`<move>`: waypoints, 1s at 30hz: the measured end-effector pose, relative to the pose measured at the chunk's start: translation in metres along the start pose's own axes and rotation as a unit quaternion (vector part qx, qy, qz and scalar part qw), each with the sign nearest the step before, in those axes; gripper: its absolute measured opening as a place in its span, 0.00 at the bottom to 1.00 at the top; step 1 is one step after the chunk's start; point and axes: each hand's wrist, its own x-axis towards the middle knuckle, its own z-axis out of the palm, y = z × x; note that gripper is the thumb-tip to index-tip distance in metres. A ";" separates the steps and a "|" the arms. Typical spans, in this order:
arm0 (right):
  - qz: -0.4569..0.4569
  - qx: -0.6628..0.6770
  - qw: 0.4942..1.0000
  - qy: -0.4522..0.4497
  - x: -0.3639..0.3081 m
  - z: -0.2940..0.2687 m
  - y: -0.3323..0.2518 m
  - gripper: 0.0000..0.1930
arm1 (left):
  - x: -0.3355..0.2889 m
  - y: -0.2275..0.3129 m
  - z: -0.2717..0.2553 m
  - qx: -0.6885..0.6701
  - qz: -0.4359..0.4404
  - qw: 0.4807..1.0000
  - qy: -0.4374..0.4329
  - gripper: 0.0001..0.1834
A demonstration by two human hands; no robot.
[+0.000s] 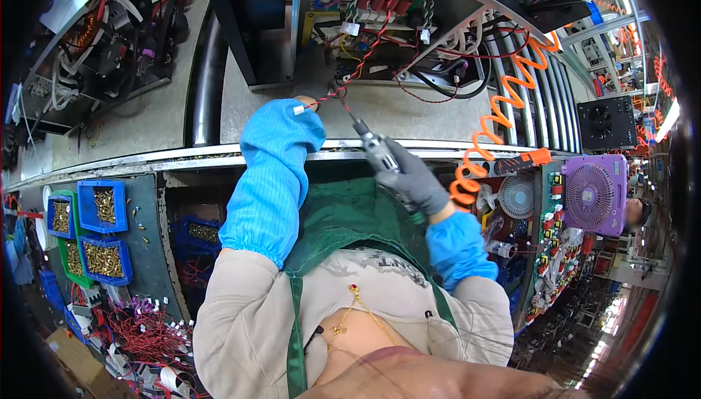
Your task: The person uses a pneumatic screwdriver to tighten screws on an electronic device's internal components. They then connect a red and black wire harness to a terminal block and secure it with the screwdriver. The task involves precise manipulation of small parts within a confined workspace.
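My right hand (420, 180), in a grey glove, is closed around a powered screwdriver (380, 154). Its thin bit points up and left toward the front edge of an open metal case (294, 41). Beside that edge is my left hand (315, 83), dark-gloved with a blue sleeve behind it; its fingers blend into the shadow and cannot be made out. A twisted red and black wire (359, 69) runs out of the case over the left hand, ending in a white connector (299, 109). Inside the case are circuit parts, more cables and white plugs (350, 29).
An orange coiled hose (502, 110) hangs at the right near an orange and black tool (518, 162). Blue bins (102, 259) of small brass parts and red wire bundles (150, 333) lie at left. Another opened unit (95, 56) stands far left; a purple fan (595, 194) is at right.
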 end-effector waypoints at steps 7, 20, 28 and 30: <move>-0.080 -0.605 0.792 0.014 0.028 -0.102 0.000 0.23 | 0.001 0.003 -0.007 0.012 -0.016 0.999 -0.042 0.13; -0.149 -0.465 0.845 0.218 0.082 -0.099 0.041 0.26 | -0.091 0.095 -0.015 -0.126 -0.059 0.972 -0.189 0.16; -0.135 -0.230 0.922 0.280 0.154 -0.101 0.068 0.14 | -0.069 0.095 0.026 0.092 0.010 0.992 -0.081 0.17; -0.132 -0.169 0.938 0.271 0.162 -0.105 0.072 0.15 | -0.076 0.075 0.050 -0.058 -0.074 0.993 -0.071 0.16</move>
